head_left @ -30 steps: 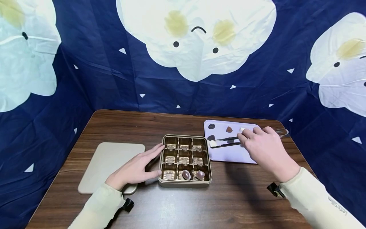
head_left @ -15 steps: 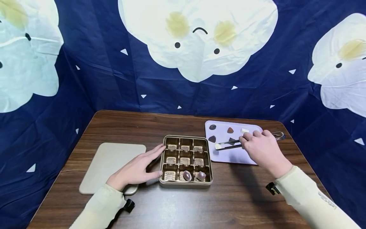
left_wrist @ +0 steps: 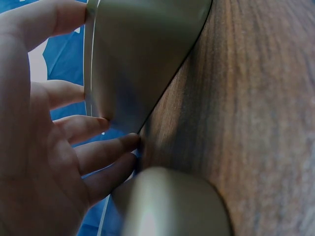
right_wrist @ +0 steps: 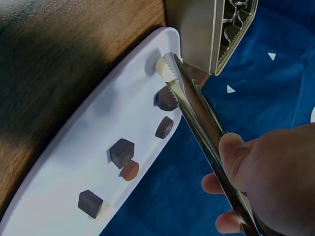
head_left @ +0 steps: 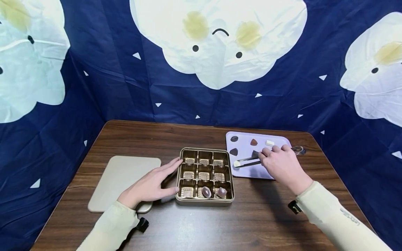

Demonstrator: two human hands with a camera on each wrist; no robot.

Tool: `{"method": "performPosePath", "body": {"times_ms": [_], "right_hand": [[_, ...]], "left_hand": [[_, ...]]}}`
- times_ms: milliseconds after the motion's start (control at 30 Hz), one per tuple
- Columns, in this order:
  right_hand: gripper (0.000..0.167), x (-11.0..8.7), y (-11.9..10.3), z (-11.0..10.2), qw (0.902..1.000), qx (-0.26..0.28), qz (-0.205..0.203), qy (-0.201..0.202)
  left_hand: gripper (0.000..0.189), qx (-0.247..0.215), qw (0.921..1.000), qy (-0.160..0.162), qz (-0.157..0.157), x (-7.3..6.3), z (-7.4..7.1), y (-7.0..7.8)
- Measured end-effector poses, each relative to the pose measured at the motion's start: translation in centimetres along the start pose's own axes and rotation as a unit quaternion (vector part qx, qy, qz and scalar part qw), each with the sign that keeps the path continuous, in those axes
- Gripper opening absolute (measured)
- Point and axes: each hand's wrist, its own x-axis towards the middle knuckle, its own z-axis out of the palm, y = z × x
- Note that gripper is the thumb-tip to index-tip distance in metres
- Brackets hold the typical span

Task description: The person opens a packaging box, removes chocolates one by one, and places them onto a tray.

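Observation:
My right hand [head_left: 281,167] grips metal tongs [right_wrist: 204,118] over the lilac tray [head_left: 257,170]. Between the serrated tips is a white chocolate [right_wrist: 166,70], close over the tray's near left corner; whether it touches the tray I cannot tell. With fingers extended, my left hand [head_left: 152,184] touches the left side of a gold tin [head_left: 205,202], as the left wrist view also shows. Inside the tin is a gold insert with square compartments. An oval purplish chocolate [head_left: 206,191] lies in the front middle one, and a faceted purplish chocolate [head_left: 221,192] in the front right one.
Several chocolates stay on the tray: a dark oval one [head_left: 234,138], a brown one [head_left: 253,142], a white block [head_left: 269,143] and dark ones such as this faceted piece [head_left: 233,151]. A pale lid [head_left: 122,177] lies left of the tin on the wooden table [head_left: 201,230].
My right hand has moved left and a little nearer, bringing the tongs and white chocolate lower toward the tray's near left corner. My left hand stays on the tin.

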Motion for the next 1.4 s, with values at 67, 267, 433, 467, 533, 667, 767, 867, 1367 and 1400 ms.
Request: {"method": "performPosePath", "body": {"times_ms": [67,267,433,467,533,667,767,867,1367,1400], "right_hand": [[0.015,0.0,-0.1,0.0,1.0000,-0.002,0.002,-0.003],[0.020,0.0,-0.4,0.1,0.9999,-0.004,0.003,-0.010],[0.024,-0.1,-0.5,0.2,0.9999,-0.009,0.001,-0.012],[0.024,-0.1,-0.5,0.2,0.9999,-0.009,0.001,-0.013],[0.023,-0.1,-0.6,0.2,0.9999,-0.009,0.000,-0.014],[0.022,-0.2,-0.6,0.3,0.9998,-0.008,0.001,-0.018],[0.021,-0.3,-0.6,0.3,0.9997,-0.008,0.003,-0.022],[0.022,-0.3,-0.6,0.3,0.9996,-0.008,0.006,-0.025],[0.023,-1.3,0.9,-1.1,0.9998,0.001,0.017,0.001],[0.023,-1.3,0.9,-1.2,0.9999,0.002,0.016,0.002]], "left_hand": [[0.092,0.000,1.0000,0.000,0.000,0.0,0.0,0.0],[0.093,-0.003,1.0000,0.002,0.000,0.0,0.0,0.1],[0.092,-0.005,1.0000,0.001,-0.002,0.0,0.0,0.2],[0.092,-0.005,1.0000,0.001,-0.002,0.0,0.0,0.2],[0.093,-0.006,1.0000,0.000,-0.003,0.0,0.0,0.2],[0.093,-0.005,1.0000,0.001,-0.004,0.1,0.0,0.1],[0.093,-0.005,1.0000,0.001,-0.003,0.1,0.0,0.1],[0.093,-0.004,1.0000,0.002,-0.002,0.0,0.0,0.1],[0.093,-0.004,1.0000,0.003,0.000,0.0,0.1,-0.1],[0.093,-0.003,1.0000,0.004,0.001,0.0,0.1,-0.1]]}}
